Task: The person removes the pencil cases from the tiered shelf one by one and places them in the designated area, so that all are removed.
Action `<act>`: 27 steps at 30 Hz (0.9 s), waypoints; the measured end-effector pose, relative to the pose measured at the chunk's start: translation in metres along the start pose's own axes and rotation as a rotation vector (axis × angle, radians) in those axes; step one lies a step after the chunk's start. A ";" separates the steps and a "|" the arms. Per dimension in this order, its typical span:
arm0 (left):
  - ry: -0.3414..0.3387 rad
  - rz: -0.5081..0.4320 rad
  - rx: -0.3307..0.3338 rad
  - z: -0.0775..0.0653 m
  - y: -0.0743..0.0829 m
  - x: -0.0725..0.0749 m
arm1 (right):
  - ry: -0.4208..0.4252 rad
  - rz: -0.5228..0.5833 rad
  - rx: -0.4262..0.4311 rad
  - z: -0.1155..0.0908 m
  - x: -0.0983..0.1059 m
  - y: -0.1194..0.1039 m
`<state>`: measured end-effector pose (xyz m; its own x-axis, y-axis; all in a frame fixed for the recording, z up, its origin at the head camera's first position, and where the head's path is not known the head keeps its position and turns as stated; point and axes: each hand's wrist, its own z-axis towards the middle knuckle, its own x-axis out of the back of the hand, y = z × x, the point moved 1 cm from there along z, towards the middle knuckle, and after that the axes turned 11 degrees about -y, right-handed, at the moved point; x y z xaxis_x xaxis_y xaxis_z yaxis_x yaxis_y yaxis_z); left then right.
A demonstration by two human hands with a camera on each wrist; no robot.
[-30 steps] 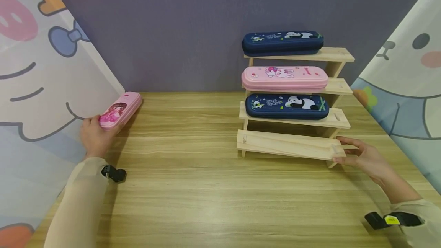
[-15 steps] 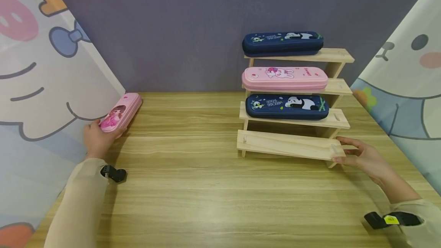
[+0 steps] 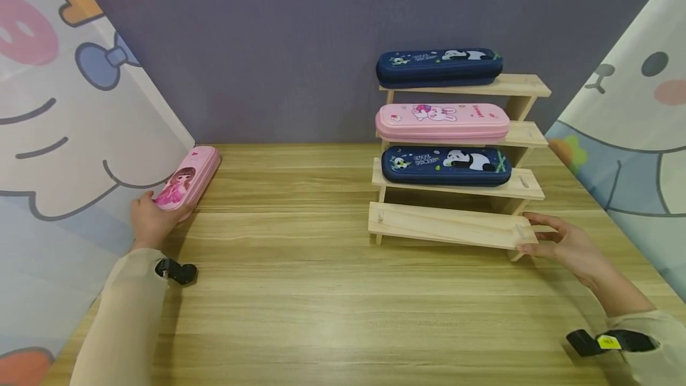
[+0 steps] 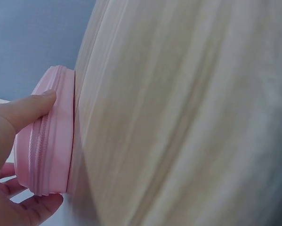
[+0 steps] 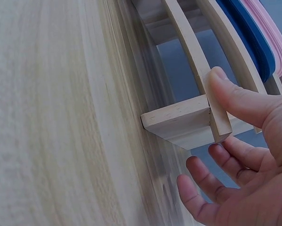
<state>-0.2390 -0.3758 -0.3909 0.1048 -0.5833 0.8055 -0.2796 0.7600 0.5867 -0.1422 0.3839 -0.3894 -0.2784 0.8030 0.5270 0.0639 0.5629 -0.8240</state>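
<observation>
At the far left of the table, my left hand [image 3: 152, 221] grips the near end of a pink pencil case [image 3: 184, 180] with a doll-like girl printed on its lid. In the left wrist view, my thumb lies along the zipped side of the case and my fingers curl around its other side; the case's underside is on or very near the table. My right hand [image 3: 569, 249] holds the right end of the lowest step of a stepped wooden shelf [image 3: 450, 225], thumb on the step's front edge. In the right wrist view, the other fingers are bent beside and behind that end.
Two navy panda pencil cases [image 3: 447, 165] lie on the top and third steps, with a pink rabbit pencil case [image 3: 442, 122] between them. The bottom step is bare. A grey wall [image 3: 278, 46] rises behind the wooden table [image 3: 300, 290], and cartoon-printed panels stand on both sides.
My left hand and the pink girl pencil case have shifted slightly toward me. The right hand and the shelf stay where they were.
</observation>
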 end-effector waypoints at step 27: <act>0.007 -0.232 0.100 0.001 -0.006 0.003 | -0.012 0.056 0.038 -0.002 -0.001 0.000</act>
<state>-0.2383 -0.3823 -0.3917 0.1833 -0.7367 0.6509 -0.3405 0.5735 0.7451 -0.1396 0.3834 -0.3897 -0.2873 0.8302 0.4778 0.0428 0.5094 -0.8594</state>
